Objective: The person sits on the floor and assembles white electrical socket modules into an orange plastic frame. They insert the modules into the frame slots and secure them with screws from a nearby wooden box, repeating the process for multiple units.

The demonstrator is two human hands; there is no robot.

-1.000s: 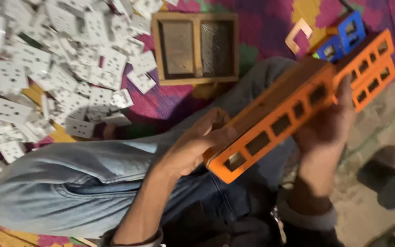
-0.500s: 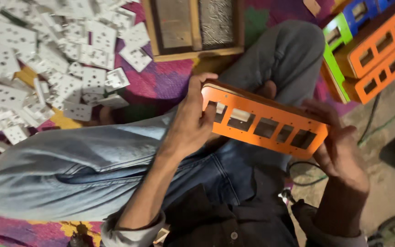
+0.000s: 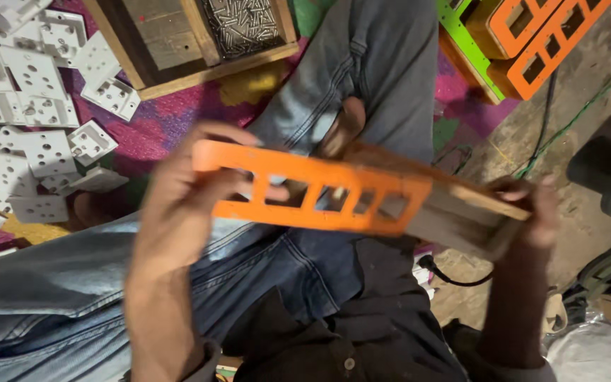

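I hold a long orange panel with several rectangular openings, fixed on a wooden box frame, over my lap. My left hand grips its left end, fingers showing through an opening. My right hand grips the wooden right end. The piece is tilted, with its orange face toward me, and is blurred by motion. My jeans-clad legs lie beneath it.
A heap of white plastic plates with holes lies on the patterned mat at the left. A wooden tray holding metal screws sits at the top. More orange and green panel boxes are stacked top right. A cable runs along the bare floor.
The orange panel box has come down from the stack at the right to my lap and has been turned, so its wooden side now shows at the right end.
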